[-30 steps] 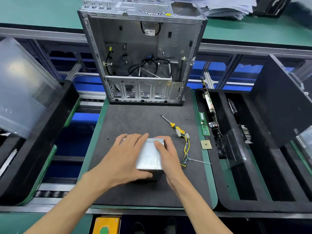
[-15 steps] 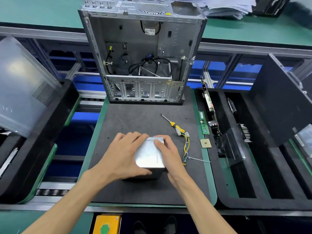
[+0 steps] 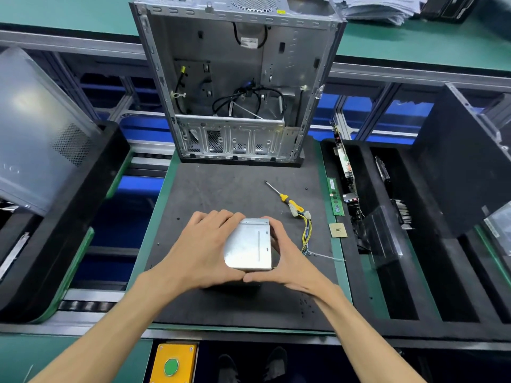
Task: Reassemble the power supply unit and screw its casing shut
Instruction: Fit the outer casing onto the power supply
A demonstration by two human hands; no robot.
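A silver metal power supply unit (image 3: pixel 250 244) sits on the black mat (image 3: pixel 221 189) near its front. My left hand (image 3: pixel 201 250) grips its left side, fingers over the far top edge, thumb along the near edge. My right hand (image 3: pixel 287 261) grips the right side, and the two thumbs meet at the near edge. A bundle of yellow and blue wires (image 3: pixel 305 230) trails from the unit's right side. A screwdriver with a yellow handle (image 3: pixel 284 199) lies on the mat beyond the wires. Several small dark screws (image 3: pixel 305 306) lie on the mat at the front right.
An open computer case (image 3: pixel 235 78) stands at the back of the mat. A RAM stick (image 3: pixel 335 196) and a CPU chip (image 3: pixel 338 230) lie on the mat's right edge. Black foam trays (image 3: pixel 414 272) with boards stand to the right, a side panel (image 3: pixel 36 128) leans at left.
Both hands have closed further round the unit; the thumbs now meet at its near edge. The unit's top cover has shifted slightly under them.
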